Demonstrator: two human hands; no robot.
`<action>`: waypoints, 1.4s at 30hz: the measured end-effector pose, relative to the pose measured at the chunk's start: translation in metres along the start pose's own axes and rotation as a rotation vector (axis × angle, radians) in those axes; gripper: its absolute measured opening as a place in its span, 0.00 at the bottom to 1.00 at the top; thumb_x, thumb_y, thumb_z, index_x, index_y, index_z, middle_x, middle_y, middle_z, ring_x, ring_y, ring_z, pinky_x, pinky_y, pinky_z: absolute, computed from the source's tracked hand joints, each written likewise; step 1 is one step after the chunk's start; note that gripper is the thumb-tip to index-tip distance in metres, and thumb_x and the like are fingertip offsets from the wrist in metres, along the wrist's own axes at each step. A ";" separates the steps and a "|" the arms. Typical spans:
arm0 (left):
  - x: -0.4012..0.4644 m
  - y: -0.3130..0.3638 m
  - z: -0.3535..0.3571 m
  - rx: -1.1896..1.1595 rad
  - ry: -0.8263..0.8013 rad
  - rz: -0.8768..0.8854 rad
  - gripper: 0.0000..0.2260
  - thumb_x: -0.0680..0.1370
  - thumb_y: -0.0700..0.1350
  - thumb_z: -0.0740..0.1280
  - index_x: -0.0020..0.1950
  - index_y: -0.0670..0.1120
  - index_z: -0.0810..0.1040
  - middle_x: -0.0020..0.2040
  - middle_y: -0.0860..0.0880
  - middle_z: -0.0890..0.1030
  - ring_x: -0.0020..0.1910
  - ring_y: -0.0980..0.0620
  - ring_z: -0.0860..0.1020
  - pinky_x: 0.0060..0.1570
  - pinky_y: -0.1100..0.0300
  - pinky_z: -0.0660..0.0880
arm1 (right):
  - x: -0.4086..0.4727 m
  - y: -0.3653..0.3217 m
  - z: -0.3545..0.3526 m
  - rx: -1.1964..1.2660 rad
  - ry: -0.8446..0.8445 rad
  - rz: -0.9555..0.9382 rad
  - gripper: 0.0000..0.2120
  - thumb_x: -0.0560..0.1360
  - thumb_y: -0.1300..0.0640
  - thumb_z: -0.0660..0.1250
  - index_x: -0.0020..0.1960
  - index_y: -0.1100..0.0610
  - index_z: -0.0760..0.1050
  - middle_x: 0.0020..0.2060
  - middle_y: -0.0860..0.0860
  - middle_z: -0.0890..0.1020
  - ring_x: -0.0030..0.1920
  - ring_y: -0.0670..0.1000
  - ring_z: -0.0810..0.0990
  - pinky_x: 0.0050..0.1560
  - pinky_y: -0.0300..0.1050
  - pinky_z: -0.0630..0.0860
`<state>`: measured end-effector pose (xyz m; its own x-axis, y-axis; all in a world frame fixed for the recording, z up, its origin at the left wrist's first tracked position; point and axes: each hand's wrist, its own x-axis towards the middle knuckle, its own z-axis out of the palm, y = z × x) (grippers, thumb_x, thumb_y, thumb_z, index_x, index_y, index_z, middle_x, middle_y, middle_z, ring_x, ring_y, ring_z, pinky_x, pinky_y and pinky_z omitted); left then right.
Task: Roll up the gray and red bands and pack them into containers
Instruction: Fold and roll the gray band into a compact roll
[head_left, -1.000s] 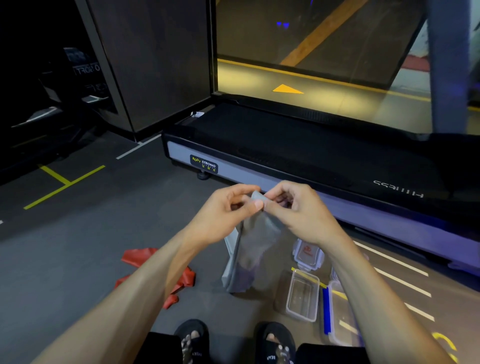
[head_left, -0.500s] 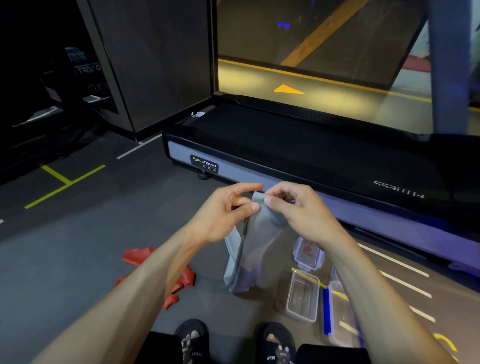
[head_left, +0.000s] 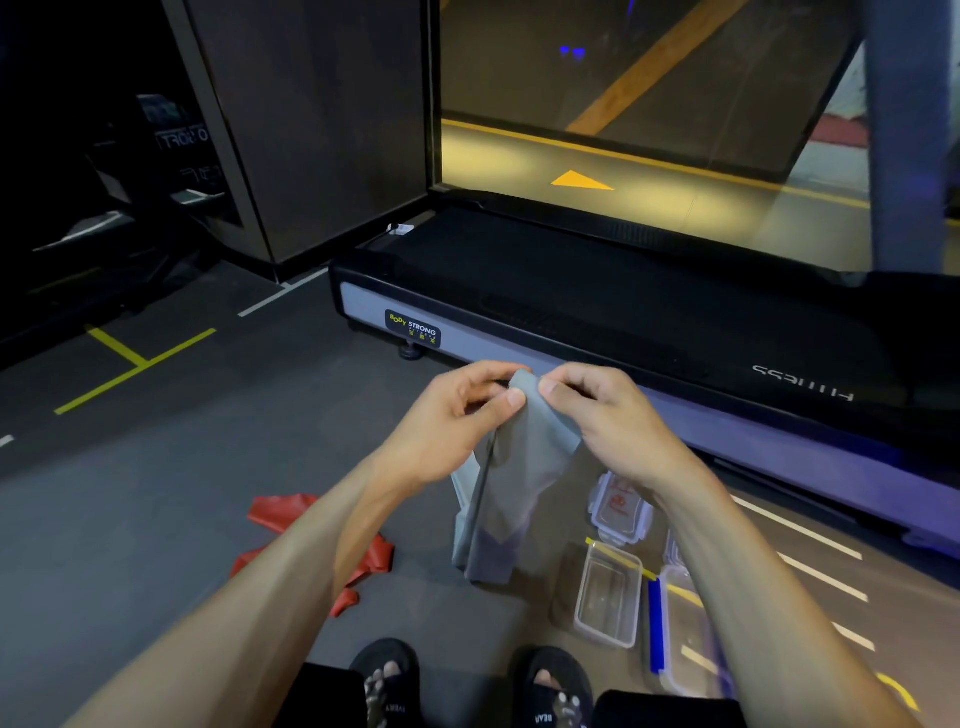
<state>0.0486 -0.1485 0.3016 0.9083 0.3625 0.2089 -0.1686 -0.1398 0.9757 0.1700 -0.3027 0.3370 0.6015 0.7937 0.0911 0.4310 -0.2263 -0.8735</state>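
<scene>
1. Gray band held up in front of the body, above the floor; top edge pinched between both hands, rest hanging limp with its lower end near or on the floor beside the containers.
2. Left hand curled, thumb and forefinger nipping the top edge from the left. Right hand likewise curled, fingertips nipping the same edge from the right; hands nearly touching.
3. Judged thin, light and floppy: draped in soft folds, no stiffness. Probably rubbery and slightly clingy, so likely to spring open unless kept tight while rolling.
4. Best hold judged at the top corners, rolling downward under light tension.
5. Red band lying crumpled on the floor to the left, untouched, partly hidden by the left forearm.
6. Clear container open on the floor to the right, nothing seen inside; lid just beyond it; second container partly hidden by the right forearm.
</scene>
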 end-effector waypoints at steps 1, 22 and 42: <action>-0.001 0.000 0.001 -0.019 -0.018 -0.014 0.11 0.82 0.40 0.67 0.65 0.41 0.79 0.51 0.37 0.85 0.51 0.48 0.83 0.57 0.55 0.79 | 0.000 -0.001 -0.001 0.012 0.008 -0.003 0.10 0.82 0.49 0.65 0.46 0.49 0.83 0.42 0.48 0.86 0.44 0.46 0.81 0.50 0.53 0.76; -0.003 0.003 0.000 -0.129 -0.175 -0.188 0.14 0.81 0.44 0.65 0.58 0.33 0.79 0.49 0.38 0.81 0.50 0.41 0.77 0.51 0.50 0.74 | -0.002 -0.001 -0.012 0.179 0.060 0.105 0.08 0.81 0.53 0.69 0.47 0.53 0.85 0.44 0.49 0.87 0.47 0.47 0.82 0.56 0.49 0.75; 0.003 -0.001 0.003 0.014 -0.006 -0.047 0.11 0.83 0.35 0.64 0.65 0.40 0.79 0.54 0.37 0.85 0.50 0.46 0.84 0.51 0.54 0.80 | 0.001 -0.001 0.001 0.199 0.008 0.152 0.10 0.83 0.52 0.64 0.48 0.52 0.83 0.37 0.48 0.85 0.38 0.48 0.81 0.42 0.44 0.75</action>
<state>0.0529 -0.1500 0.3010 0.9174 0.3635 0.1620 -0.1199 -0.1357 0.9835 0.1693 -0.3008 0.3374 0.6548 0.7544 -0.0458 0.1946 -0.2268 -0.9543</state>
